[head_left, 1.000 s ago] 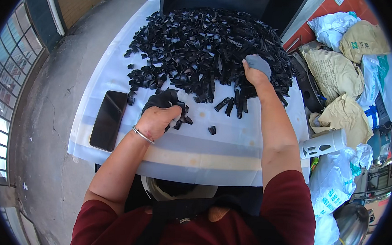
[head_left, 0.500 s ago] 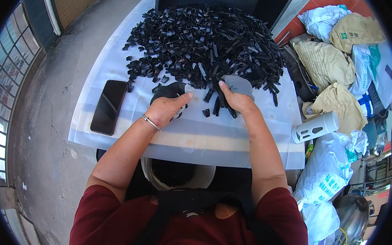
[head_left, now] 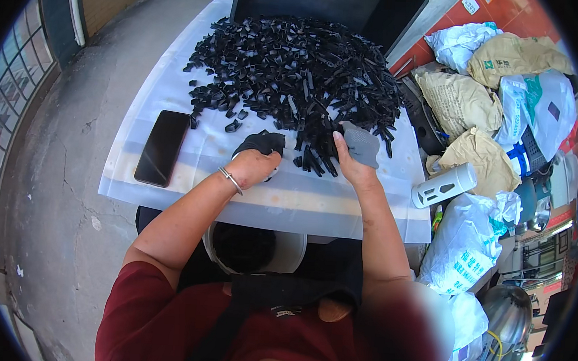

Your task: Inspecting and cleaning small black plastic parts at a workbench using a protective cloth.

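Note:
A heap of small black plastic pieces [head_left: 282,67], some short and bracket-shaped, others long and thin, covers the far part of a white-sheeted table [head_left: 287,203]. My left hand [head_left: 258,162], its fingers in a dark cover and a silver bangle at the wrist, is closed near the heap's front edge; what it holds is hidden. To its right, my right hand [head_left: 357,155] has a grey cover over its fingers. Its thumb stands apart from them, beside a small cluster of long black pieces [head_left: 315,159] drawn toward me.
A dark phone [head_left: 162,147] lies at the table's left. Behind the heap stands a black bin [head_left: 326,7]. A white cylinder with cut-outs [head_left: 444,185] rests at the right edge, near stuffed sacks [head_left: 462,102]. Below the front edge is a pale bucket [head_left: 291,250] with dark contents.
The view has shifted slightly. My right hand has moved a little right of the long pieces, which now lie bunched between my hands. My left hand remains closed.

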The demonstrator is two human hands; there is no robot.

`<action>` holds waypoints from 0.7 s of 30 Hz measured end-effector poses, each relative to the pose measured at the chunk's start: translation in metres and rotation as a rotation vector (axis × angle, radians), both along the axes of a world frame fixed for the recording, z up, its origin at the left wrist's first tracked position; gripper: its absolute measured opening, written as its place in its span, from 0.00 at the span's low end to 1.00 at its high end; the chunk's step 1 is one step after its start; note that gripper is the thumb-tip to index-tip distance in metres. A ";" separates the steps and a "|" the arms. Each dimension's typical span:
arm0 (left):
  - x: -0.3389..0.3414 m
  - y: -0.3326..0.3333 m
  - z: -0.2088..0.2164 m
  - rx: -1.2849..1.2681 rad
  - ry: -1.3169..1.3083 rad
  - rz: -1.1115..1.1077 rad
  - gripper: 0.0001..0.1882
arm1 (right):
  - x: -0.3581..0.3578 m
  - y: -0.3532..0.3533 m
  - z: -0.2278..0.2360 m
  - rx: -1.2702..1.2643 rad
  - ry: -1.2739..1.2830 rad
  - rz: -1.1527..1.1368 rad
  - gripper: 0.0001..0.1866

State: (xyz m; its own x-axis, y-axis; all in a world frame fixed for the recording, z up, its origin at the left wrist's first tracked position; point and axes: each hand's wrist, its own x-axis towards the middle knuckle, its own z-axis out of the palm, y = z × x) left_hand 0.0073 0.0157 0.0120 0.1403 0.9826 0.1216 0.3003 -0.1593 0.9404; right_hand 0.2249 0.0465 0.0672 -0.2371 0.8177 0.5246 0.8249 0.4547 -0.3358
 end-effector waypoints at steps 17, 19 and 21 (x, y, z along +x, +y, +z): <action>-0.003 -0.020 0.015 0.044 0.077 -0.297 0.15 | -0.036 -0.060 -0.022 -0.131 0.075 0.387 0.11; 0.003 -0.022 0.009 0.253 0.144 -0.157 0.18 | -0.040 -0.057 -0.022 -0.145 0.051 0.355 0.13; 0.003 -0.018 0.007 0.193 0.110 -0.168 0.19 | -0.042 -0.056 -0.021 -0.077 0.099 0.388 0.13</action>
State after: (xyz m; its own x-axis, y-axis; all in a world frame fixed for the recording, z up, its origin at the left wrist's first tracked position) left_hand 0.0106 -0.0024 0.0194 0.3220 0.9047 0.2790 0.3530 -0.3881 0.8513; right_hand 0.1831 -0.0093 0.0467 -0.4874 0.7151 0.5011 0.5592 0.6964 -0.4498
